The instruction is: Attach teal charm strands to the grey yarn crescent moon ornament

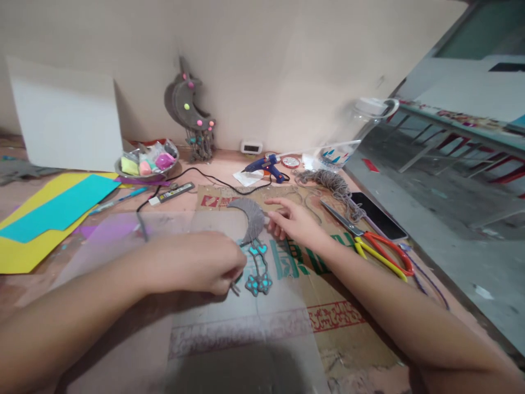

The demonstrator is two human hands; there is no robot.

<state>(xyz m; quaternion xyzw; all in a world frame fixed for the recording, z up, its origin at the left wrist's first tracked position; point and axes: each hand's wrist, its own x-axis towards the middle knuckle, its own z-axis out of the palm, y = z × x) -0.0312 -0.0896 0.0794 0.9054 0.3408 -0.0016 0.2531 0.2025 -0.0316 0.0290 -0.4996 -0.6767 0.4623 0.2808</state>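
Observation:
A grey yarn-wrapped crescent moon (251, 215) lies on a translucent sheet (283, 323) over printed cardboard. Below its lower tip hang grey cord strands with turquoise hearts (258, 249) and turquoise flowers (259, 284). My left hand (205, 262) is closed just left of these strands. A bit of grey cord (235, 288) pokes out beneath its fingers; the rest of what it holds is hidden. On the moon's right side, my right hand (293, 219) has its index finger stretched out, with its lower fingertips at the moon's edge.
Scissors (363, 235), a phone (379, 215) and a grey yarn bundle (334, 186) lie at right. Behind are a blue glue gun (266, 166), a clear bottle (348, 131) and a finished-looking moon ornament (191, 104). A bowl of clay packets (150, 161) and coloured sheets (61, 210) are left.

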